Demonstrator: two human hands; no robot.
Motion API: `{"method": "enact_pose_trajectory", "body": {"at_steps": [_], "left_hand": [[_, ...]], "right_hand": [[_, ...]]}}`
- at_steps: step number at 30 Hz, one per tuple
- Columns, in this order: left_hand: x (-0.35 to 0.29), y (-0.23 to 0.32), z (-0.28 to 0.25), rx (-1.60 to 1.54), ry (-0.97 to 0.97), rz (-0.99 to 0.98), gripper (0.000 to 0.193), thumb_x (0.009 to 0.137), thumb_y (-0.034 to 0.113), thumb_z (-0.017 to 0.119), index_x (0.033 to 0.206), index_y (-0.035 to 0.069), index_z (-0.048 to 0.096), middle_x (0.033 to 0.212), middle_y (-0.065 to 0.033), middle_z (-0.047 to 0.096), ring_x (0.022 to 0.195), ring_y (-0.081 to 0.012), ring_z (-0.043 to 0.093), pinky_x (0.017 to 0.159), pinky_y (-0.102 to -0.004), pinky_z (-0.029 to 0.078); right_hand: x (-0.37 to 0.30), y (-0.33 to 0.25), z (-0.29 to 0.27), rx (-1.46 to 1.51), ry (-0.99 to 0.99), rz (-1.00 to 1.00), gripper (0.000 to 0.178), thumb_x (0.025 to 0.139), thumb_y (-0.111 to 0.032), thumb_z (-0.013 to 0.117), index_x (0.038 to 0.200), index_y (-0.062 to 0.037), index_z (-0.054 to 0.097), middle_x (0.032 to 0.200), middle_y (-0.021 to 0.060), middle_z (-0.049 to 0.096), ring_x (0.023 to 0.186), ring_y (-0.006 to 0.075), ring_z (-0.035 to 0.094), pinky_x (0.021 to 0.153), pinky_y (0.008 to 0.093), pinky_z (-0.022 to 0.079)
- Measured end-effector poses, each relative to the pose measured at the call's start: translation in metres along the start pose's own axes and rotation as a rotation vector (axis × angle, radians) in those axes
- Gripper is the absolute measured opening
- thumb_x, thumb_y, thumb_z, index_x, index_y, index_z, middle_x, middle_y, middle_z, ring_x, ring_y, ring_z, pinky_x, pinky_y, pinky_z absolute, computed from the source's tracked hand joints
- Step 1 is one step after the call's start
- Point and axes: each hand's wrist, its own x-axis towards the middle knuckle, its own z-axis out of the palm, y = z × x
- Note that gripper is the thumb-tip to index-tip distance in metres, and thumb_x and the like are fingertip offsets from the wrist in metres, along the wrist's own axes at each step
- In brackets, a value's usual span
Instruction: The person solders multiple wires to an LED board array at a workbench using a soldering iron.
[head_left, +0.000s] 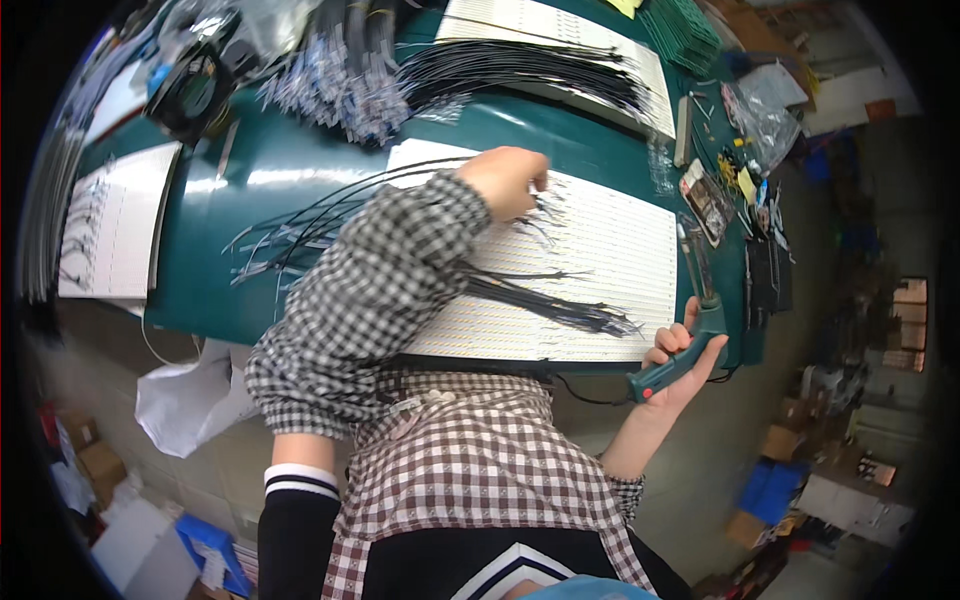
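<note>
Fingers grip a tool; bundled cables lie beyond.

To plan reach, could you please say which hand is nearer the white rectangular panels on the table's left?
Left. The left hand is right of the panels; the right hand is farther right.

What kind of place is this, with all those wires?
It looks like a workshop, perhaps an electrical one: bunches of black wires are spread about the green table, and the person's right hand holds a green pistol-shaped tool.
</note>
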Motion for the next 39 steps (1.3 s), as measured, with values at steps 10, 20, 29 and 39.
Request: {"method": "enact_pose_trajectory", "body": {"at_steps": [10, 20, 29, 39], "left_hand": [[-0.028, 0.021, -0.012, 0.04, 0.122, 0.09, 0.016, 0.081, 0.005, 0.067, 0.096, 0.003, 0.063, 0.092, -0.0116, 0.06, 0.087, -0.0312, 0.061, 0.073, -0.0385, 0.05], [-0.013, 0.034, 0.001, 0.117, -0.046, 0.293, 0.012, 0.083, 0.015, 0.068, 0.088, 0.009, 0.06, 0.088, -0.0046, 0.054, 0.085, -0.025, 0.055, 0.071, -0.0371, 0.041], [-0.021, 0.047, 0.016, 0.072, 0.042, 0.083, 0.012, 0.088, 0.008, 0.064, 0.094, 0.004, 0.056, 0.086, -0.0119, 0.055, 0.074, -0.0321, 0.059, 0.064, -0.039, 0.049], [-0.014, 0.044, 0.03, -0.106, 0.189, 0.065, 0.012, 0.08, -0.001, 0.067, 0.087, 0.002, 0.057, 0.08, -0.0095, 0.056, 0.066, -0.0224, 0.06, 0.057, -0.0309, 0.048]], "right_hand": [[0.01, -0.012, 0.012, -0.103, 0.148, -0.077, 0.08, 0.095, -0.062, 0.046, 0.146, -0.0006, 0.033, 0.072, 0.0013, 0.043, 0.065, 0.0136, 0.044, 0.049, 0.0272, 0.05], [0.009, -0.015, 0.021, -0.28, 0.134, -0.079, 0.082, 0.096, -0.06, 0.046, 0.149, -0.0003, 0.026, 0.073, 0.0001, 0.04, 0.064, 0.0105, 0.039, 0.049, 0.0233, 0.049], [0.002, -0.009, 0.028, -0.341, 0.186, -0.055, 0.086, 0.095, -0.06, 0.049, 0.149, 0.0019, 0.025, 0.072, 0.0015, 0.041, 0.065, 0.0124, 0.045, 0.05, 0.0268, 0.054], [-0.003, -0.003, 0.034, -0.393, 0.159, -0.031, 0.084, 0.095, -0.057, 0.051, 0.148, 0.0028, 0.024, 0.075, 0.0037, 0.044, 0.071, 0.016, 0.051, 0.054, 0.0297, 0.057]]}}
